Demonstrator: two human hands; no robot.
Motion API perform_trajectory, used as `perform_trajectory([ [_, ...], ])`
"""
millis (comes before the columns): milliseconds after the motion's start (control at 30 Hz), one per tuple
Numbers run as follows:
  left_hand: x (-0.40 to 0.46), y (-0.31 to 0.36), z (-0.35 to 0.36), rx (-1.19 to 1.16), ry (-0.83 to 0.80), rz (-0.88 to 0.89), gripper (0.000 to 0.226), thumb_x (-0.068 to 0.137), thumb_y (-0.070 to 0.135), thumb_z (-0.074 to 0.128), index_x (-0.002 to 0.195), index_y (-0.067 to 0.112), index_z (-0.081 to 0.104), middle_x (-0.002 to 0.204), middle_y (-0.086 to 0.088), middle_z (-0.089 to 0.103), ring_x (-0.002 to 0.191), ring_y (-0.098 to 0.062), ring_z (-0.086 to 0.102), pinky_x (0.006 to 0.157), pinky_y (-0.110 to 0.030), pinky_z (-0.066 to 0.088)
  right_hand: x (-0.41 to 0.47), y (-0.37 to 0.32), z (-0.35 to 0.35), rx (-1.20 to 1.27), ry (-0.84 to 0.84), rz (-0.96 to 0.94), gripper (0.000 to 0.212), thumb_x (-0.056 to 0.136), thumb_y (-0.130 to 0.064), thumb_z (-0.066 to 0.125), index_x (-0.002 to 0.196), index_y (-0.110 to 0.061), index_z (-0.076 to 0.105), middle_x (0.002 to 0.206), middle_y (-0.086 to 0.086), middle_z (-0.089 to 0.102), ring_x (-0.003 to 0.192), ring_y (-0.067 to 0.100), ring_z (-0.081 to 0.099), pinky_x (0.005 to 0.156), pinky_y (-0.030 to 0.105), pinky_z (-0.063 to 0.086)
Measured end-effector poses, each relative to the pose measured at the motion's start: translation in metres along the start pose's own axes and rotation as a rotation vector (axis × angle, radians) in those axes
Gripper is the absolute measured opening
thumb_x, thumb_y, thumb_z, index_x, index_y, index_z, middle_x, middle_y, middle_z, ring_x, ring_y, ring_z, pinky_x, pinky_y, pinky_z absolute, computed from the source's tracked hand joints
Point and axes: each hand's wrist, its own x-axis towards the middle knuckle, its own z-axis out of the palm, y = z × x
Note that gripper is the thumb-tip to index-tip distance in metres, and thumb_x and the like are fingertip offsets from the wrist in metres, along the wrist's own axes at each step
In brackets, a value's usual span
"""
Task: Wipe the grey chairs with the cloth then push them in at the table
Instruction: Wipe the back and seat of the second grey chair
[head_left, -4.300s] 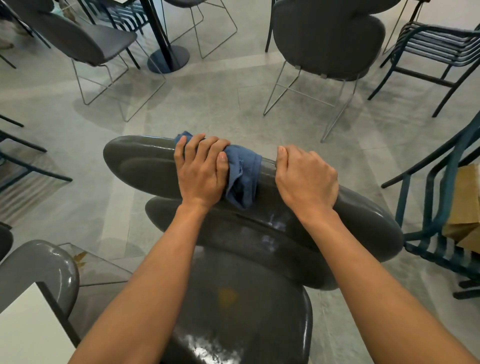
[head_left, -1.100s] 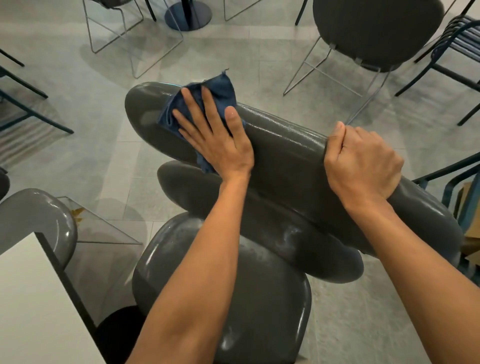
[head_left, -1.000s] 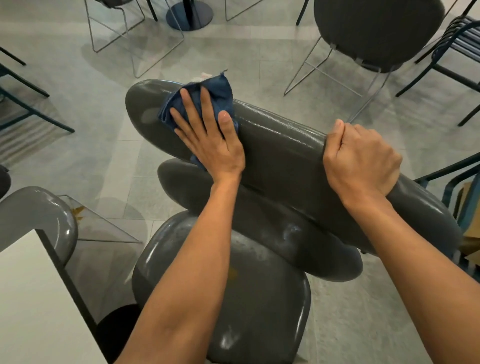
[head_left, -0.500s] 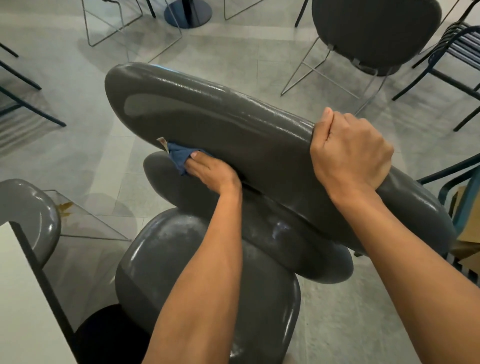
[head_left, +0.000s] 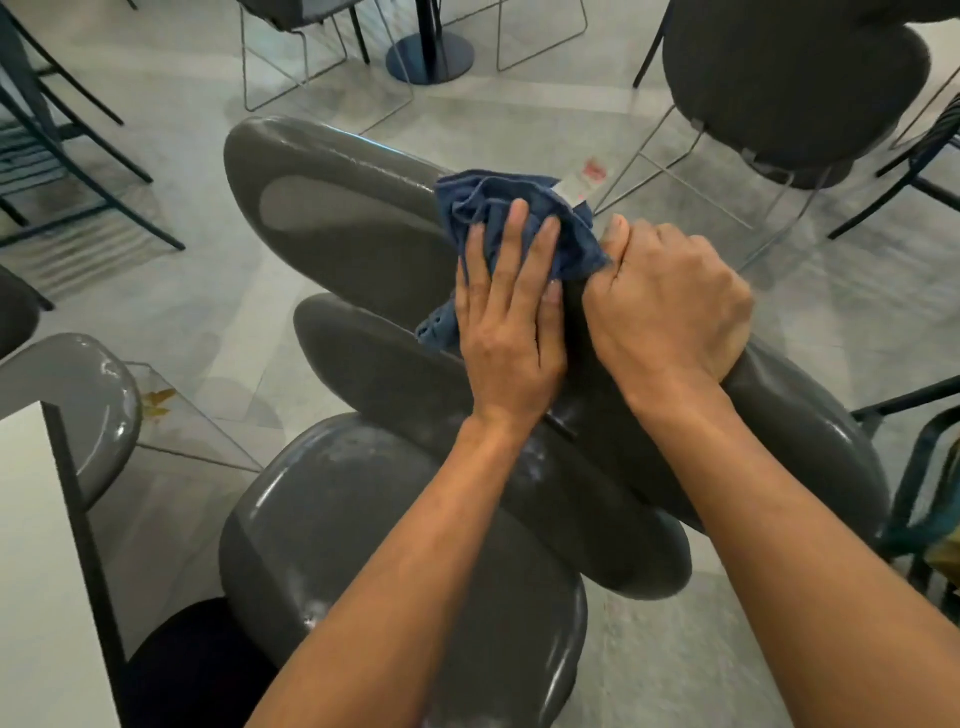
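Wiping step in hand, on the top backrest pad of a glossy dark grey moulded plastic chair (head_left: 332, 218), tilted toward the camera. Left hand (head_left: 511, 332) laid flat with straight fingers, pressing a crumpled dark blue cloth (head_left: 498, 208) against the upper edge of that pad. White label of the cloth sticking out just beyond the fingertips. Right hand (head_left: 670, 306) directly beside the left, nearly touching it, fingers curled over the pad's top edge in a firm grip, steadying the chair. Below both wrists, the second backrest pad and then the rounded seat (head_left: 363, 561), both showing dull smears and glints. To the left of the left forearm, the corner of a white surface with a black edge (head_left: 31, 519), and past it another shiny grey chair (head_left: 78, 374), partly tucked under. Beyond the hands, further dark chairs on thin wire legs (head_left: 789, 78) on the pale tiled floor.

Judged from this: wiping only partway done, pushing in not yet begun. Next move likely a sweep of the cloth along the rest of the top pad toward its left end, pressure kept even, grip of the right hand held so the tilted chair does not tip or slide. Lower pad and seat probably still needing passes before any push toward the surface.
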Motion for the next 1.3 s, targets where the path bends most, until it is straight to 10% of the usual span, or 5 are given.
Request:
perform_trajectory([
  [200, -0.070, -0.045, 0.010, 0.043, -0.049, -0.246, 0.056, 0.110, 0.048, 0.020, 0.159, 0.050, -0.006, 0.169, 0.004, 0.007, 0.158, -0.034, 0.002, 0.125, -0.061, 0.013, -0.002, 0.002, 0.002, -0.032, 0.027, -0.008, 0.056, 0.108, -0.038, 0.023, 0.101, -0.012, 0.072, 0.097, 0.009, 0.072, 0.086, 0.029, 0.063, 0.066, 0.035, 0.028],
  [333, -0.113, -0.062, 0.007, -0.119, -0.076, -0.433, 0.055, 0.107, 0.055, 0.021, 0.156, 0.057, -0.006, 0.169, 0.010, 0.004, 0.159, -0.031, 0.005, 0.124, -0.061, 0.017, -0.002, 0.001, 0.002, -0.046, 0.053, 0.000, 0.057, 0.107, -0.038, 0.024, 0.094, -0.010, 0.072, 0.091, 0.010, 0.072, 0.082, 0.033, 0.063, 0.065, 0.037, 0.033],
  [567, -0.066, -0.043, 0.006, -0.026, -0.178, -0.193, 0.069, 0.110, 0.049, 0.014, 0.144, 0.001, 0.050, 0.169, -0.009, 0.010, 0.157, -0.033, -0.007, 0.122, -0.067, 0.010, -0.003, -0.003, -0.005, -0.040, 0.015, 0.029, 0.058, 0.108, -0.039, 0.023, 0.099, -0.012, 0.073, 0.093, 0.011, 0.071, 0.076, 0.028, 0.056, 0.067, 0.035, 0.028],
  [900, -0.048, -0.001, -0.010, 0.033, -0.257, 0.240, 0.053, 0.111, 0.038, 0.026, 0.163, 0.027, 0.015, 0.171, 0.000, 0.009, 0.158, -0.035, 0.000, 0.125, -0.063, 0.011, 0.002, 0.037, -0.050, 0.132, -0.511, 0.015, 0.041, 0.106, -0.042, 0.030, 0.115, -0.023, 0.065, 0.123, 0.015, 0.064, 0.109, 0.039, 0.057, 0.077, 0.041, 0.036],
  [1300, -0.039, -0.018, 0.003, 0.116, -0.120, 0.210, 0.055, 0.111, 0.040, 0.022, 0.164, 0.033, 0.010, 0.168, -0.008, 0.019, 0.155, -0.046, 0.006, 0.124, -0.064, 0.007, -0.089, 0.109, -0.081, 0.377, -0.356, 0.199, 0.038, 0.106, -0.052, 0.026, 0.128, -0.033, 0.052, 0.112, -0.008, 0.058, 0.096, 0.017, 0.051, 0.082, 0.040, 0.043],
])
